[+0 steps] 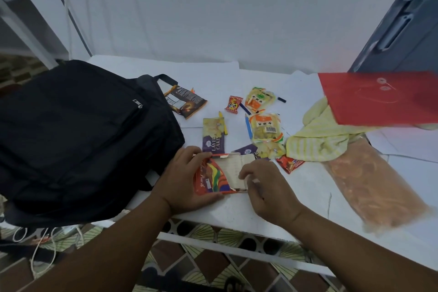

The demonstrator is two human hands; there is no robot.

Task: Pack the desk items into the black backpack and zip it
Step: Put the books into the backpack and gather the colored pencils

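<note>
Matt black cloth backpack, glossy plastic snack wrappers, soft striped yellow cloth, smooth red paper envelope

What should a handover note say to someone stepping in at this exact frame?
Left hand grips the colour pencil box at the desk's near edge. Right hand pinches its open flap.
Black backpack lies on the desk's left side; whether it is unzipped cannot be told.
Nothing visibly packed.
Left: snack packets, loose pencils, yellow cloth, red envelope, then zip.
</note>
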